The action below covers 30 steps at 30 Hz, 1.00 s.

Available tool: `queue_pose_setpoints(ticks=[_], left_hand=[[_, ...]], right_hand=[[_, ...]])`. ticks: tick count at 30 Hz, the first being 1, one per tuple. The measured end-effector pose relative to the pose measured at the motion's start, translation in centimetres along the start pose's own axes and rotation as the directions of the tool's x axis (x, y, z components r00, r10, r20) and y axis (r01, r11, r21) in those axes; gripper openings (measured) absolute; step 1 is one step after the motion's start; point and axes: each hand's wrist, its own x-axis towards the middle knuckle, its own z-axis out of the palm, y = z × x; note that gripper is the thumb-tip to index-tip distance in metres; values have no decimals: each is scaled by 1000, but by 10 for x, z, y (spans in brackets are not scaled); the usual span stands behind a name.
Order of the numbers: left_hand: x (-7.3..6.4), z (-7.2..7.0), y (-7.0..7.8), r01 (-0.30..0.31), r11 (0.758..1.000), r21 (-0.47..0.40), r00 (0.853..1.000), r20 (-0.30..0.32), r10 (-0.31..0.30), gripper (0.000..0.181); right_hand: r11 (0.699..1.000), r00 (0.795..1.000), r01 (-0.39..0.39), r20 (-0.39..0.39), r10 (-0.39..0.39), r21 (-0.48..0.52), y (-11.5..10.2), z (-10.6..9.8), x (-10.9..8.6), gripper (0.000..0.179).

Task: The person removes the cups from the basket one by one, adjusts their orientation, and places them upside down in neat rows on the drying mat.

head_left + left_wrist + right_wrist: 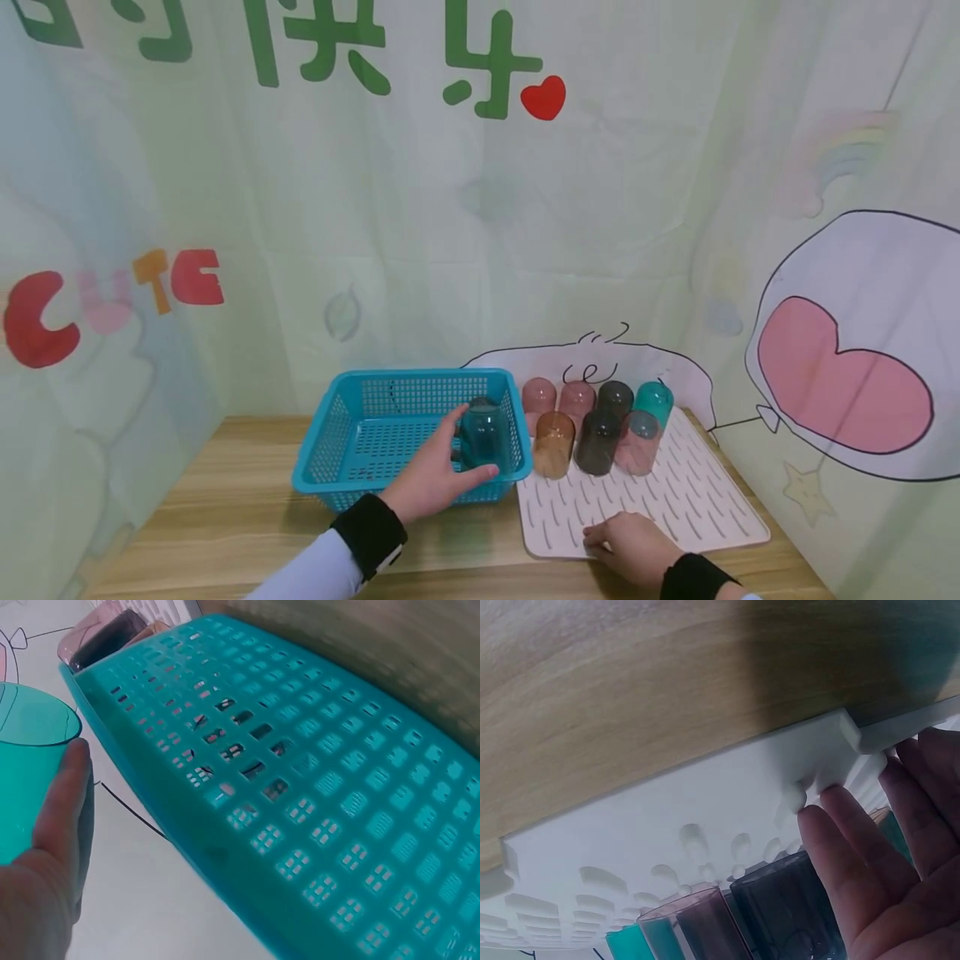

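My left hand (435, 479) grips a teal glass cup (486, 437) at the right end of the blue plastic basket (405, 379). In the left wrist view the cup (30, 787) shows its rim, with a finger (64, 787) along its side. My right hand (633, 546) rests near the front edge of the white drying mat (697, 492), holding nothing. Seen from the right wrist, its loosely bent fingers (855, 855) touch the mat's ridged surface. Several tinted cups stand upside down at the mat's back left, including an amber cup (553, 446) and a pink cup (637, 446).
A dark grey cup (597, 443) stands between the amber and pink ones; a green cup (655, 402) is in the back row. The basket and mat sit side by side on a wooden table (202, 517). A printed curtain (600, 208) hangs close behind.
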Motion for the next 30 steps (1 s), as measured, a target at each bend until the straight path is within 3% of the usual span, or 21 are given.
queue_pose_setpoints(ticks=[10, 14, 18, 21, 25, 28, 30], left_hand=[[-5, 7, 4, -4, 1000, -10, 999, 49, 4, 100], [-7, 9, 5, -7, 1000, -9, 998, 60, 8, 99], [-8, 11, 5, -15, 1000, -14, 998, 68, 16, 98], [-10, 13, 6, -18, 1000, -18, 997, 72, 20, 98], [-12, 14, 8, -17, 1000, -15, 997, 74, 18, 98], [-14, 15, 9, -28, 999, -16, 997, 75, 29, 98], [-15, 15, 9, -37, 999, -21, 996, 75, 38, 98]], right_hand=[[1000, 1000, -1, 1, 1, 4, -2, -3, -3, 14], [999, 999, -37, 1, 37, 27, -4, -5, -2, 13], [993, 992, -90, -80, 96, 82, -17, -15, 3, 14], [981, 974, -102, -185, 132, 163, -31, -28, 9, 19], [930, 935, -45, -312, 168, 366, -49, -41, 21, 29], [851, 916, 46, -362, 172, 523, -64, -47, 30, 40], [796, 918, 105, -366, 153, 596, -73, -50, 35, 47]])
